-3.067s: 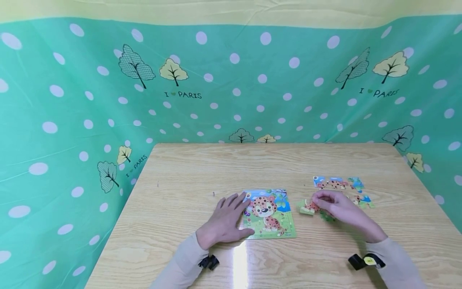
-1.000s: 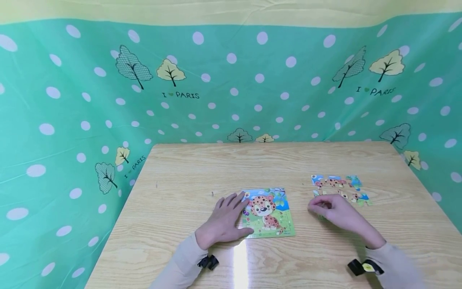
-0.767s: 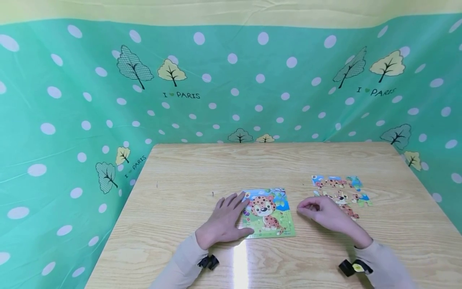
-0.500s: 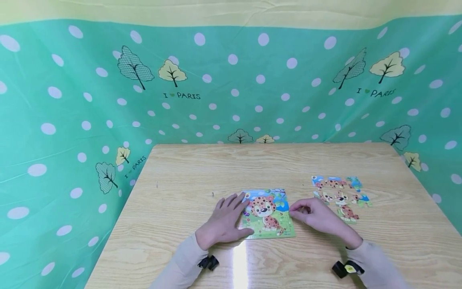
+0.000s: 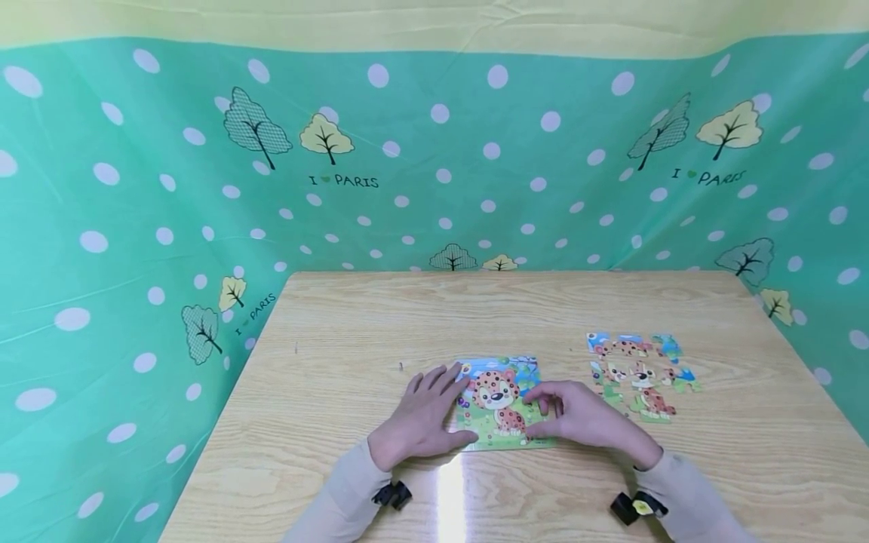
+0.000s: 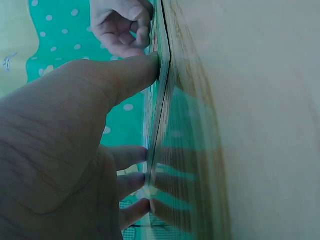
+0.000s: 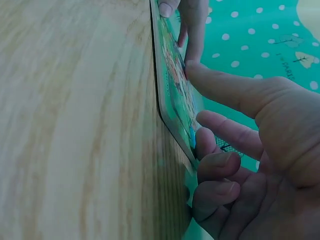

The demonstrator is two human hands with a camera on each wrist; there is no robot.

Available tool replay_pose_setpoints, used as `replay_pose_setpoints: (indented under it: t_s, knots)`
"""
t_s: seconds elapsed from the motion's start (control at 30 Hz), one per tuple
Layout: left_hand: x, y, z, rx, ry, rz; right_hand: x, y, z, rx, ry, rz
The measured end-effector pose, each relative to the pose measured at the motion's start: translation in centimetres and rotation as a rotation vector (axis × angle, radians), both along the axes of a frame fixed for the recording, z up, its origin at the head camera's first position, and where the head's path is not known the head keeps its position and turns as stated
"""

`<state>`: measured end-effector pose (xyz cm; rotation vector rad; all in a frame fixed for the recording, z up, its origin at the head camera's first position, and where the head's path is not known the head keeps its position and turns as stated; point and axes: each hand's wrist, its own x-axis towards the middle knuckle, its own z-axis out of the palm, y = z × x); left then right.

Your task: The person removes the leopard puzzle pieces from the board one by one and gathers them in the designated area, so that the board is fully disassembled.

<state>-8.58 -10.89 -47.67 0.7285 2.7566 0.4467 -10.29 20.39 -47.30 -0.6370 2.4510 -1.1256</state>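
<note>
A square jigsaw puzzle (image 5: 498, 396) with a cartoon leopard lies flat on the wooden table. My left hand (image 5: 424, 418) rests over its left side, fingers spread. In the left wrist view the thumb and fingertips meet the puzzle's edge (image 6: 159, 105). My right hand (image 5: 577, 415) is over the puzzle's right side, thumb and index finger apart with nothing seen between them. The right wrist view shows that thumb (image 7: 200, 75) at the picture's surface and the other fingers curled by the edge. Separate puzzle pieces (image 5: 655, 403) lie to the right, partly laid out as a similar leopard.
The wooden table (image 5: 339, 317) backs onto a green dotted cloth (image 5: 434, 151) that also hangs at both sides. A small dark mark (image 5: 401, 366) shows on the tabletop left of the puzzle. Light glares off the table in front of the puzzle.
My right hand has moved left from the separate pieces to the puzzle's right side, and its thumb and index finger have parted. Pieces it covered now show. My left hand has stayed put.
</note>
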Motion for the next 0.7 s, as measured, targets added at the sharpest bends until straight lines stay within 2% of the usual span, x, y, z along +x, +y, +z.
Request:
replay_pose_setpoints:
  t_s: [0.7]
  knots:
    - [0.06, 0.07, 0.11, -0.001, 0.007, -0.001, -0.17, -0.58, 0.44, 0.043, -0.01, 0.017]
